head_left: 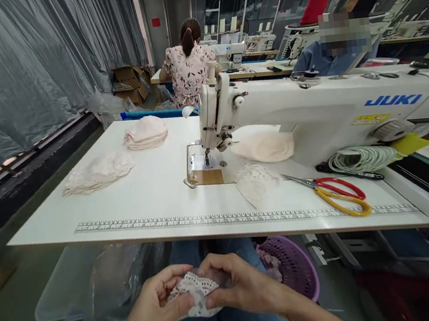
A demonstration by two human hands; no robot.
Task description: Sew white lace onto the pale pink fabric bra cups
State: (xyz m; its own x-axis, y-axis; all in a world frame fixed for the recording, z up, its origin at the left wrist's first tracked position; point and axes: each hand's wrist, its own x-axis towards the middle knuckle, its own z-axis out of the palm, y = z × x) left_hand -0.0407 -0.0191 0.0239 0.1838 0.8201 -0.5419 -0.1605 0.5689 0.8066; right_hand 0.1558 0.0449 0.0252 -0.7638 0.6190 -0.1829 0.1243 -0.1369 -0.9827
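Observation:
Over my lap, below the table's front edge, both hands grip a small piece of white lace fabric (197, 291). My left hand (162, 299) pinches its left side, thumb on top. On the other side my right hand (235, 286) has thumb and fingers closed on the lace; part of the piece is hidden behind the fingers. Ahead on the table stands a white sewing machine (270, 103), its needle over the metal plate. One lace piece (257, 182) lies right of the plate, and a cream fabric piece (266, 146) rests under the machine arm.
Stacks of lace pieces (100, 171) and pale pink pieces (145, 132) lie on the left. Red-and-yellow scissors (341, 195) and a cord coil (360, 159) sit on the right. A purple basket (314, 277) stands below the table. Two people sit beyond.

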